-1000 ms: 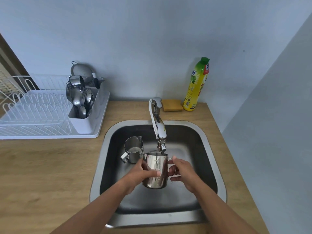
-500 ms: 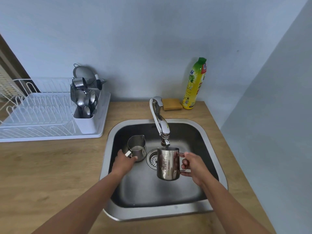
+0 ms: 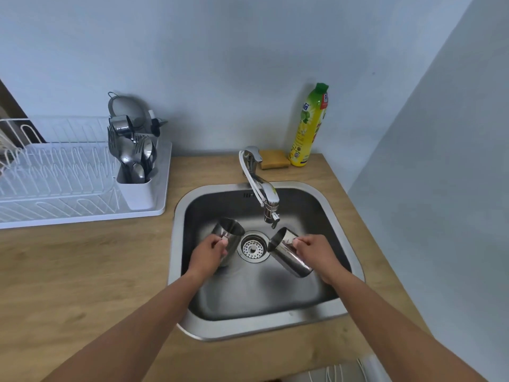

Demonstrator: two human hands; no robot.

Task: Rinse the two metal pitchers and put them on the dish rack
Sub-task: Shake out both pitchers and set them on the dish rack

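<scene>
Both steel pitchers are held over the steel sink (image 3: 344, 224), tipped toward the drain (image 3: 252, 246). My left hand (image 3: 209, 253) grips the smaller pitcher (image 3: 230, 234) by its handle, left of the drain, mouth leaning right. My right hand (image 3: 314, 252) grips the taller pitcher (image 3: 287, 253) by its handle, right of the drain, mouth leaning left. The white dish rack (image 3: 63, 183) stands on the counter to the left. The tap spout (image 3: 264, 194) ends just above and between the two pitchers.
A white cutlery holder (image 3: 136, 188) full of forks and spoons sits in the rack's right end. A yellow sponge (image 3: 274, 159) and a yellow-green soap bottle (image 3: 309, 128) stand behind the tap. The wooden counter (image 3: 82, 271) surrounds the sink; a wall closes in on the right.
My left hand has lifted the small pitcher off the sink floor and tipped it. My right hand has moved the tall pitcher from under the tap and tilted it toward the drain.
</scene>
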